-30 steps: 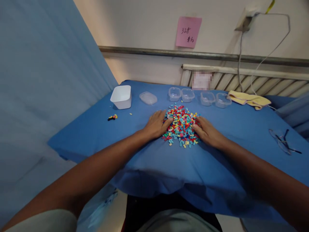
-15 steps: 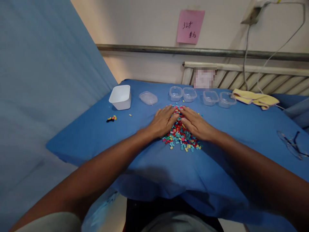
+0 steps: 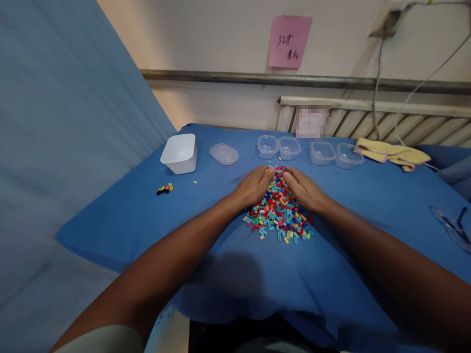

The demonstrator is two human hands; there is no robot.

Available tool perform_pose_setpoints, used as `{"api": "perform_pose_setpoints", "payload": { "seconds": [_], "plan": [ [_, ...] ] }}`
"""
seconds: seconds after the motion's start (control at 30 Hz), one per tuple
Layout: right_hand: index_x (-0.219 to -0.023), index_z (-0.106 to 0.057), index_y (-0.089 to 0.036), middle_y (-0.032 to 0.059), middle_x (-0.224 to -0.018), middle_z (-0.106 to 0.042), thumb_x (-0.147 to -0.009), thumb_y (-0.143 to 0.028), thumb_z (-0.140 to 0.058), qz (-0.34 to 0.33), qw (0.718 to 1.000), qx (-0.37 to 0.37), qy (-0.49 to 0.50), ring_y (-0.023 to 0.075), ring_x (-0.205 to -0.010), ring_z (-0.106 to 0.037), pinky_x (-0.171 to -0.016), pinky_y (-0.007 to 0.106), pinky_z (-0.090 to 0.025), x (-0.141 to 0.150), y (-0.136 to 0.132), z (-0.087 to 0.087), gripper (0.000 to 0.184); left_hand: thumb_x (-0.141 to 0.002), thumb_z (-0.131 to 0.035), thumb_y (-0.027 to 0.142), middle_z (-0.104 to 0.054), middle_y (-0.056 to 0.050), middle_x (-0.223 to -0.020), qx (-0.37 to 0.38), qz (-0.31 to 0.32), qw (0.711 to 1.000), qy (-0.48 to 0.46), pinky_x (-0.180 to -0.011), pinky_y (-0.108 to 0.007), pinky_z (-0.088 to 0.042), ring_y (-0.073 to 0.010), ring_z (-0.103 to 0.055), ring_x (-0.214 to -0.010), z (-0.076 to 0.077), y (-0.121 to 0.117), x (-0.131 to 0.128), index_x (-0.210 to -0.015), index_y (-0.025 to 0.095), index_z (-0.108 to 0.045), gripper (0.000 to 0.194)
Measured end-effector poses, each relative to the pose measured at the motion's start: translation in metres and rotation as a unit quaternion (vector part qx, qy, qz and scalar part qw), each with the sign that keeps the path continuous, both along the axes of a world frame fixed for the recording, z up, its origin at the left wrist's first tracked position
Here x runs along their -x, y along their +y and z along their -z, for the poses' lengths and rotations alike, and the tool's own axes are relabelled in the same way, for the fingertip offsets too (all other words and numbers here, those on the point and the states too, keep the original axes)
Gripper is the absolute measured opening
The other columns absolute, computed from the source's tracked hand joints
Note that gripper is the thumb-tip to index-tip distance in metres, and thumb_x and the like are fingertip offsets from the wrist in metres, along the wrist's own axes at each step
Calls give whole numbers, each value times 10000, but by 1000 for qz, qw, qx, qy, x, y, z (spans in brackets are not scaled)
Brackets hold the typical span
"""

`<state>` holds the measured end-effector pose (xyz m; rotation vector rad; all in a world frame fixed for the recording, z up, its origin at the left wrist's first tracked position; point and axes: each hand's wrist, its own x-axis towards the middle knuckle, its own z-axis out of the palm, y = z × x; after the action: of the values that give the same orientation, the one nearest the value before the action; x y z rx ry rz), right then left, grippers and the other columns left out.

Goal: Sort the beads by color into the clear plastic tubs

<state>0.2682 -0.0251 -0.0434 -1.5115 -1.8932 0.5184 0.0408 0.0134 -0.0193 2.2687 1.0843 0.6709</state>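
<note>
Head view: brick pile (image 3: 281,215), mid-cloth; bare blue cloth (image 3: 147,220) at both sides and the near edge.
Left hand (image 3: 255,186), right hand (image 3: 304,190): half-open, cupping the pile's far end; hold under fingers unclear.
Change: palms flatter before.
Count: clear tubs (image 3: 268,147), four; white tub (image 3: 180,154), one.
</note>
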Motion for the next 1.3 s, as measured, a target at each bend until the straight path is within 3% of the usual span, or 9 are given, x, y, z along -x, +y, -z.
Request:
{"api": "perform_pose_setpoints", "payload": {
  "seconds": [0.13, 0.27, 0.47, 0.67, 0.8, 0.97, 1.07, 1.2, 1.3],
  "plan": [
    [-1432, -694, -199, 149, -1519, -710, -1138, -748, -235, -17, 1000, -18, -1, 359, -1462, -613, -1253, 504, -455, -11, 15, -7, 774, -1160, -205, 633, -744, -146, -1190, -4, -22, 997, -69, -1153, -428, -502, -284, -675, -1165, 3, 14, 19, -1022, 183, -644, 643],
    [-1233, -740, -214, 147, -1338, -775, -1114, -792, -254, -68, 997, -23, -24, 361, -1315, -681, -1194, 503, -489, -13, 52, -8, 765, -1152, -235, 691, -752, -153, -1221, 5, -92, 988, -120, -1177, -450, -481, -310, -673, -1228, 14, 18, 32, -1058, 173, -677, 687],
    [-980, -715, -246, 128, -1063, -791, -1107, -795, -277, -120, 991, -34, -42, 335, -1041, -722, -1076, 528, -556, 5, 90, -3, 714, -1149, -251, 708, -768, -146, -1293, 30, -90, 984, -148, -1211, -448, -470, -308, -684, -1286, 19, 17, 35, -1095, 173, -731, 720],
    [-1327, -790, -246, 119, -1370, -796, -1112, -761, -363, -127, 991, -29, -20, 371, -1314, -715, -1193, 591, -517, 5, 94, 3, 702, -1157, -266, 689, -759, -143, -1376, 63, -87, 981, -164, -1239, -459, -466, -312, -674, -1351, 18, 18, 37, -1172, 165, -749, 713],
    [-1408, -787, -252, 104, -1489, -756, -1100, -802, -337, -153, 988, -12, -16, 375, -1439, -662, -1283, 608, -448, 10, 99, 1, 775, -1161, -284, 688, -751, -135, -1413, 68, -91, 976, -185, -1250, -448, -462, -308, -667, -1381, 18, 18, 36, -1217, 164, -748, 702],
    [-1378, -817, -304, 48, -1442, -791, -1093, -826, -331, -229, 972, 48, -16, 351, -1390, -711, -1270, 595, -488, 16, 89, -20, 768, -1190, -238, 614, -752, -114, -1404, 23, -48, 989, -141, -1239, -484, -468, -304, -674, -1365, 16, 18, 35, -1327, 180, -725, 668],
    [-1427, -790, -326, 34, -1467, -778, -1122, -768, -347, -225, 973, 61, 4, 348, -1411, -698, -1277, 604, -488, 0, 69, -31, 695, -1173, -201, 675, -695, -140, -1520, 28, -10, 994, -102, -1289, -501, -430, -311, -630, -1451, 13, 13, 37, -1444, 165, -687, 755],
    [-1553, -701, -332, 41, -1635, -652, -1114, -763, -375, -159, 986, 51, -26, 362, -1569, -555, -1368, 636, -354, -28, 37, -20, 696, -1139, -226, 748, -434, -197, -1764, 40, 61, 997, -5, -1405, -491, -249, -319, -386, -1673, 7, -2, 38, -1704, 97, -449, 890],
    [-1736, -471, -319, 50, -1794, -442, -1124, -727, -401, -165, 983, 60, -48, 342, -1676, -389, -1399, 628, -278, -32, 13, -3, 739, -1094, -296, 825, -193, -213, -1854, 7, 125, 988, 87, -1421, -570, -138, -366, -156, -1749, 1, -16, 35, -1790, 123, -267, 988]
  ]
}}
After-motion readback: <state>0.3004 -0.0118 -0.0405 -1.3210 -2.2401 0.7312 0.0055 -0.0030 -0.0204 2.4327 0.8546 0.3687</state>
